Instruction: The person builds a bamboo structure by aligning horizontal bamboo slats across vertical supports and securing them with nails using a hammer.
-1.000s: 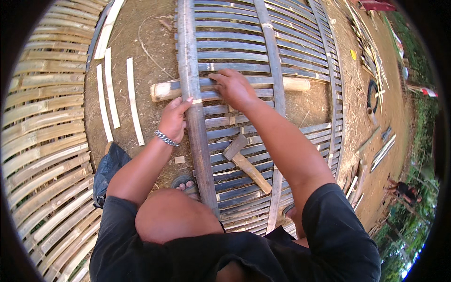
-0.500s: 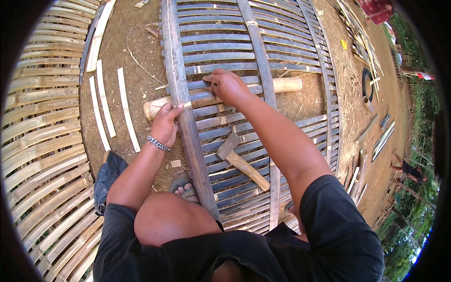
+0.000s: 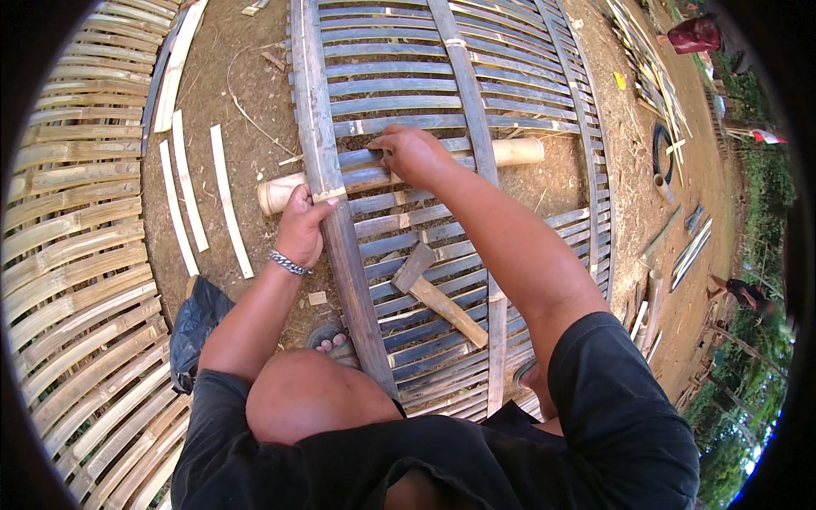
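Observation:
A large panel of grey bamboo slats lies before me, crossed by long rails. My left hand (image 3: 300, 228) is closed at the left bamboo rail (image 3: 347, 246), its thumb over the top edge by a pale strip and its other fingers partly hidden. Farther right, my right hand (image 3: 415, 156) has its fingers curled down onto a bamboo slat (image 3: 456, 144); its fingertips are partly hidden. A thick bamboo pole (image 3: 517, 152) runs crosswise beneath the panel near both hands. Nearer to me, a hatchet-like tool (image 3: 449, 313) with a grey metal head and wooden handle rests on the slats.
Several pale split strips (image 3: 229, 200) lie on the dirt to the left. Beyond them stands another slatted bamboo panel (image 3: 81, 255). A dark bag (image 3: 197, 327) sits near my left knee. Bamboo poles, a black coil (image 3: 662, 153) and other people are to the right.
Both hands stay nearly where they were, with only slight shifts. At the upper right, a person in red clothing has come further into view.

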A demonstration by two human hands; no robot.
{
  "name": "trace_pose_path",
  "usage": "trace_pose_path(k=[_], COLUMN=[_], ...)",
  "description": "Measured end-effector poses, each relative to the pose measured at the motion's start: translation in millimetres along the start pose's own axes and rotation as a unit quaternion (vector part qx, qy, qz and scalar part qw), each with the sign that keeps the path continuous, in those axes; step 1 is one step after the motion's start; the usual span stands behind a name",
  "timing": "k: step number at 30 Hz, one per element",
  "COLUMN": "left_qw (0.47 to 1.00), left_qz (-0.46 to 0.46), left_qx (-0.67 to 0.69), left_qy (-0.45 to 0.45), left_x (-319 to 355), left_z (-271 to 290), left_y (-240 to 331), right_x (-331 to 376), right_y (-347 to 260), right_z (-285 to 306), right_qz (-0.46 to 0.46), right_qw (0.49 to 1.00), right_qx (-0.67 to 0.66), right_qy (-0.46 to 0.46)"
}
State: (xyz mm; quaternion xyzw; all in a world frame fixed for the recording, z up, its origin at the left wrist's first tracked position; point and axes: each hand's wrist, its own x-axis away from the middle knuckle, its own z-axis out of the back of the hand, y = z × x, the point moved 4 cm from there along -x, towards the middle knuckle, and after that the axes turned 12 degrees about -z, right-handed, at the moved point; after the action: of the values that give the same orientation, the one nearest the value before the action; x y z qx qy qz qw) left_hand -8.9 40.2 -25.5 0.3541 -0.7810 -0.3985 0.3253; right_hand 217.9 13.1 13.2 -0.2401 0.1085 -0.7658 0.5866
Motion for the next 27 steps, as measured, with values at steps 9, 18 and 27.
trace_pose_path(k=[9,18,27], left_qw=[0.996,0.967,0.921], left_qz=[-0.026,-0.039,-0.035], left_qx=[-0.082,-0.246,-0.381], left_qy=[0.015,0.050,0.069], left_x=[-5,-10,-13], left_z=[-3,-3,-6], left_y=[0,-2,6], right_x=[-1,-4,-4], right_y=[2,2,4], right_z=[1,-1,-7], right_qz=[0.000,-0.012,-0.028], right_qw=[1.000,1.000,0.999], right_qx=[0.012,0.013,0.031], right_qy=[-0.010,-0.023,-0.022])
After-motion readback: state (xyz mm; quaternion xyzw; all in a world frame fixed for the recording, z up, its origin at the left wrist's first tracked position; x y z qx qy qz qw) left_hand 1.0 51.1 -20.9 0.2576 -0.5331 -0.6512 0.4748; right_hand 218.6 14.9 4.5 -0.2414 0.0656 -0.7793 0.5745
